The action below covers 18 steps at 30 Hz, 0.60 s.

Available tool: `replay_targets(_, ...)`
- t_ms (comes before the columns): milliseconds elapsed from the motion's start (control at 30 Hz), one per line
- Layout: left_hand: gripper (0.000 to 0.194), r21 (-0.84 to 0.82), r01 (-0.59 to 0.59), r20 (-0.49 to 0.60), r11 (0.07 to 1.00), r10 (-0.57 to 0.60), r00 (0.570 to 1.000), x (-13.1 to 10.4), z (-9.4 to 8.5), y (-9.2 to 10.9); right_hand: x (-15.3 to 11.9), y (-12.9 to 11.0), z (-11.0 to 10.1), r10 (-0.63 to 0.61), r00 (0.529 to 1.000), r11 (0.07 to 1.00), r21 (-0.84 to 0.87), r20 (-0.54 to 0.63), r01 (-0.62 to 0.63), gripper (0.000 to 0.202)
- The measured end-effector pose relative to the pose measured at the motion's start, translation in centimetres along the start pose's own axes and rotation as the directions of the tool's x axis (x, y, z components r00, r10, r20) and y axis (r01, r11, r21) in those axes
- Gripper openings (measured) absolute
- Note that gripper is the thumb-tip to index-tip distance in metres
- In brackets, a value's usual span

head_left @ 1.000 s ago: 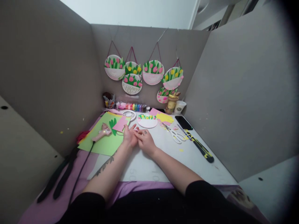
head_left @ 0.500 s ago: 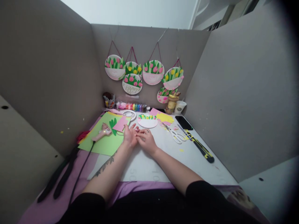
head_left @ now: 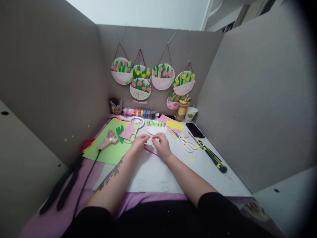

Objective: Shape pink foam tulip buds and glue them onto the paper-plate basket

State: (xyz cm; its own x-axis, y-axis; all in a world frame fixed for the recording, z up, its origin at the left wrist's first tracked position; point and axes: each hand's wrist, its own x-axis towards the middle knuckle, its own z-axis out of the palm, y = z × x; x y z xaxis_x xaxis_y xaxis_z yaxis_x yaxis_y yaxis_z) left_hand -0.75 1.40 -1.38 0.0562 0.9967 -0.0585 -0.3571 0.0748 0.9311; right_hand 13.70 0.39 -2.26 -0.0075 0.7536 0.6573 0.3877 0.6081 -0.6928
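Over the middle of the white board, my left hand (head_left: 140,143) has its fingers drawn together. Just to its right, my right hand (head_left: 161,146) is curled in a pinch, fingertips close to those of the left. Whatever sits in either pinch is too small to make out. A magenta ribbon (head_left: 151,151) lies on the board below and between the hands. Right behind them is a half-white paper-plate basket (head_left: 156,130) with green leaves and yellow and pink flowers.
At left a pink glue gun (head_left: 108,142) lies on green paper (head_left: 114,157), near pink paper (head_left: 127,131). White-handled scissors (head_left: 188,145), a black-and-yellow tool (head_left: 215,159) and a phone (head_left: 195,130) lie right. Behind stand clay pots (head_left: 145,114) and a paper cup (head_left: 191,113); decorated plates (head_left: 162,82) hang.
My left hand has turned from palm up to fingers closed, and my right fingers have come away from its palm. The magenta ribbon now shows between the hands.
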Motion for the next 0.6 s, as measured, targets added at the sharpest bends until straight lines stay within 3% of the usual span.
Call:
replay_targets(200, 0.021, 0.162, -0.043, 0.116, 0.986, 0.025, 0.993, -0.2, -0.3, -0.1, 0.2, 0.6, -0.1, 0.023, 1.000, 1.000, -0.003, 0.012, -0.023, 0.005)
replay_targets(467, 0.013, 0.213, -0.068, 0.048, 0.975, 0.060, 0.997, 0.1, -0.4, -0.2, 0.1, 1.1, -0.4, 0.031, 0.999, 0.999, -0.013, 0.030, -0.031, 0.019)
replay_targets(600, 0.017, 0.236, -0.048, 0.054, 0.971, 0.037, 0.998, -0.2, -0.3, 0.3, 0.2, 1.5, -0.5, 0.028, 0.998, 1.000, 0.000, 0.056, -0.028, 0.016)
